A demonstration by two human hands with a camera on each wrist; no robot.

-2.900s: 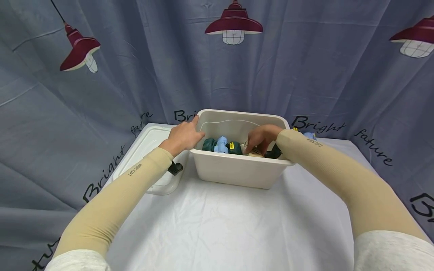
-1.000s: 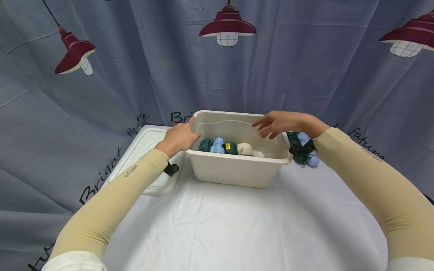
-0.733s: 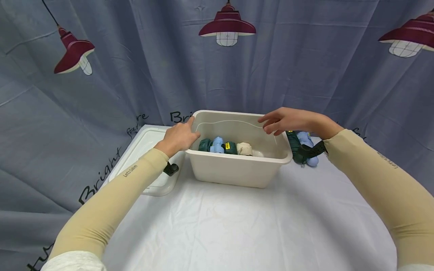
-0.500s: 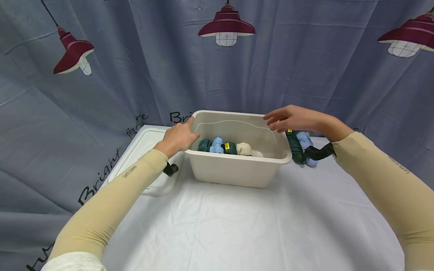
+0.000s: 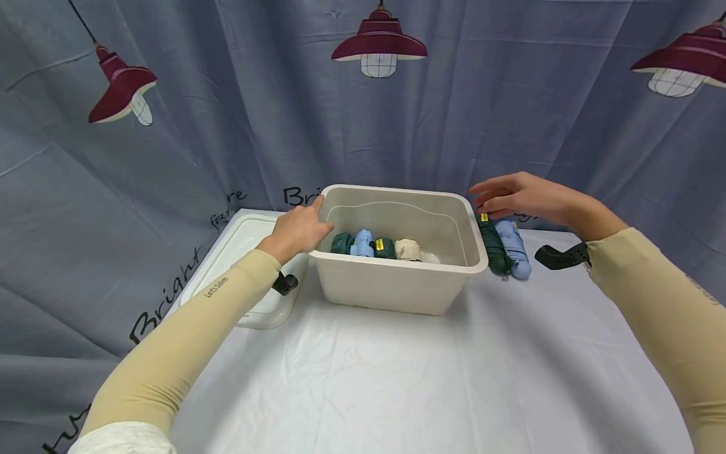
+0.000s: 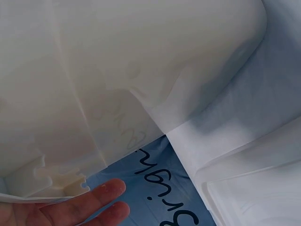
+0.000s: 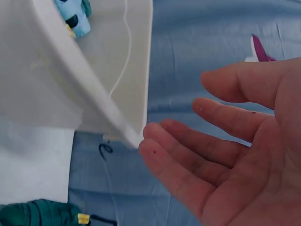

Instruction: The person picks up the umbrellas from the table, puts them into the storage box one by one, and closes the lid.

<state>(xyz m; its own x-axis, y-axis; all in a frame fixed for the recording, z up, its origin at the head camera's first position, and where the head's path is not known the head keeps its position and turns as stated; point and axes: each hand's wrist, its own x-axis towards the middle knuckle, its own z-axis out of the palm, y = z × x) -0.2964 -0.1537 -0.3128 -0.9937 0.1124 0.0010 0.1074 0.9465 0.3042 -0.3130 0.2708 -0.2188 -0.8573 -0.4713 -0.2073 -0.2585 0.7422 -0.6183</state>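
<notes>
My left hand [image 5: 299, 232] holds the left rim of a white plastic bin [image 5: 391, 284], thumb over the inside and fingers outside. In the left wrist view, fingertips [image 6: 110, 192] show past the rim's underside. Inside the bin stands a row of rolled fabric bundles like folded umbrellas: dark green [image 5: 342, 243], light blue [image 5: 363, 243], green with a yellow tag [image 5: 385, 248] and cream [image 5: 408, 250]. My right hand [image 5: 530, 197] is empty, fingers spread loosely, beyond the bin's right rim. Under it lie a long green bundle [image 5: 494, 249] and a light blue one [image 5: 513, 249].
A white lid [image 5: 241, 243] lies flat left of the bin, partly behind my left forearm. White cloth covers the table [image 5: 363, 372]. A grey-blue curtain [image 5: 510, 113] with printed lamps and lettering hangs close behind. A black camera mount [image 5: 561, 257] juts from my right wrist.
My right hand let go of the cream bundle in the bin, rose out and moved right past the rim, uncovering the bundles on the table. My left hand stays on the rim.
</notes>
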